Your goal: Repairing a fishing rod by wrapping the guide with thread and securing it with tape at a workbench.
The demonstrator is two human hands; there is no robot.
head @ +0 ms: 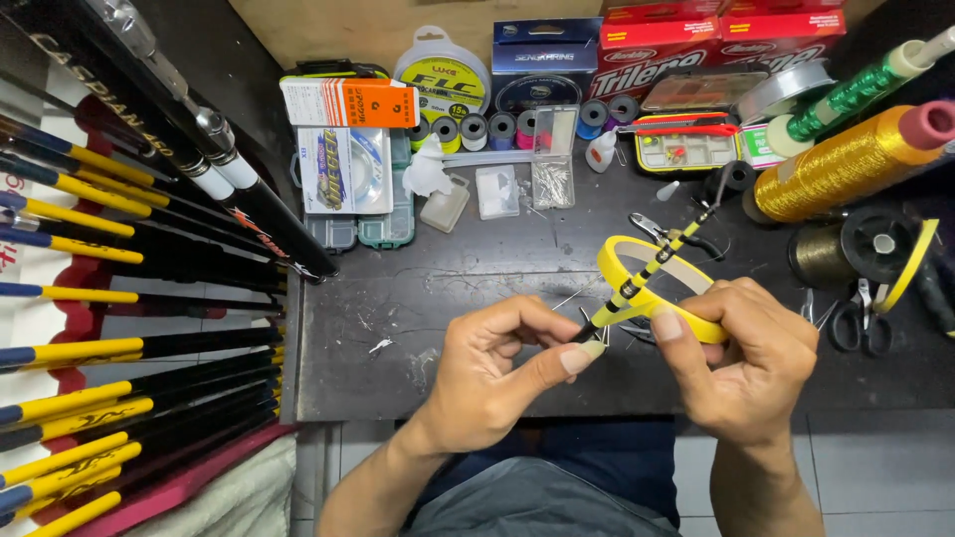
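Observation:
My left hand (497, 363) pinches the near end of a thin black-and-yellow rod section (647, 270), thumb pressed against it. That rod section slants up and to the right over the dark workbench (418, 288). My right hand (741, 363) grips a yellow tape ring (617, 261) together with the rod, thumb on the ring's near edge. The rod passes through the ring. Both hands hover above the bench's front edge, close together.
Many black-and-yellow fishing rods (119, 239) lie on a rack at the left. Line spools and boxes (443, 85) crowd the back. Gold and green thread cones (846, 159) lie at the right, with scissors (860, 323) and small pliers (662, 234) nearby.

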